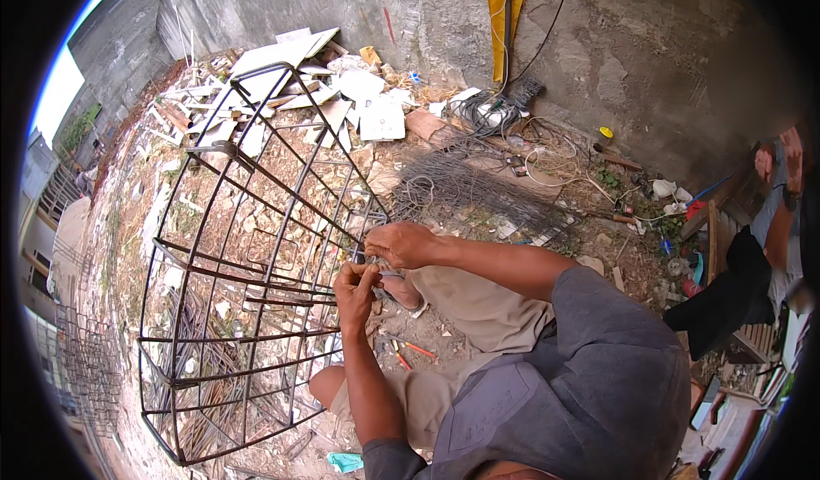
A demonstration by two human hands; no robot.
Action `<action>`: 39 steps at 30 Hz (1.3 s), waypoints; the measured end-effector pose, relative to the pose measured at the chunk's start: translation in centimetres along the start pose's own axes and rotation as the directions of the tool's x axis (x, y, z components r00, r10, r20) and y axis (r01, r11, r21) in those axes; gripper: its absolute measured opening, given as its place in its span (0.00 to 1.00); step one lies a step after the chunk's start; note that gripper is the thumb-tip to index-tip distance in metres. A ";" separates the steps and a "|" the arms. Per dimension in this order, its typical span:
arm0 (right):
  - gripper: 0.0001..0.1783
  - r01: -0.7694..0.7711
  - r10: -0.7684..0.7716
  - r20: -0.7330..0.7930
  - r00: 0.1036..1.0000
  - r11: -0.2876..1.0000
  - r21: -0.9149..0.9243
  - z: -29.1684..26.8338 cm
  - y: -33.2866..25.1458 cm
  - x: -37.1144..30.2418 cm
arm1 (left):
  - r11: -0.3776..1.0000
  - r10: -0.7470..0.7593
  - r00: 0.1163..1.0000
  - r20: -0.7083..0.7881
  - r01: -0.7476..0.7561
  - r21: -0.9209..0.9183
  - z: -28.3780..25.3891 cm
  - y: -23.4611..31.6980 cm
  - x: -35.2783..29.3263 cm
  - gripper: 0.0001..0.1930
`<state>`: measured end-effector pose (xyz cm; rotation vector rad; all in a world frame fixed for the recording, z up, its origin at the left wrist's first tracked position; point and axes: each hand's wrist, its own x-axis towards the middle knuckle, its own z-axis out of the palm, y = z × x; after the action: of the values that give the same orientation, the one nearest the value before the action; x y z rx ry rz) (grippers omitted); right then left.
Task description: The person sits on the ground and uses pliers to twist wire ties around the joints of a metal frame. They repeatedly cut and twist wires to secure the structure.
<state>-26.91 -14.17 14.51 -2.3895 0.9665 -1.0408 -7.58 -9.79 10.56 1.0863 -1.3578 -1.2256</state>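
Note:
A long cage of dark steel reinforcing bars [265,285] stretches across the left side, with square ties along its length. Both my hands are at its near right end. My left hand [353,288] has thumb and fingers pinched together close to the bar ends. Just above and to the right, my right hand [400,245] is curled closed against the cage. Whatever lies between the fingers of either hand is too small or too hidden to name. Pliers with red-orange handles [420,348] lie spread on the dirt, below and right of my left hand.
Broken white boards and rubble [342,96] are heaped by the concrete wall [427,19]. A tangle of thin dark wire mesh [478,185] lies beyond my right forearm. Loose rods lie under the cage. Another person [779,215] is at the far right beside wooden pieces.

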 end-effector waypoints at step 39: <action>0.11 -0.077 0.073 0.029 0.997 0.975 0.207 -0.9 0.6 -2.1 | 0.777 -0.128 0.979 0.158 0.198 -0.598 0.9 -0.8 0.2 0.10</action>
<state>-28.87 -13.09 13.72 -2.1735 0.8865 -1.0328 -8.50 -9.96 9.75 0.6796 -0.8372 -1.7212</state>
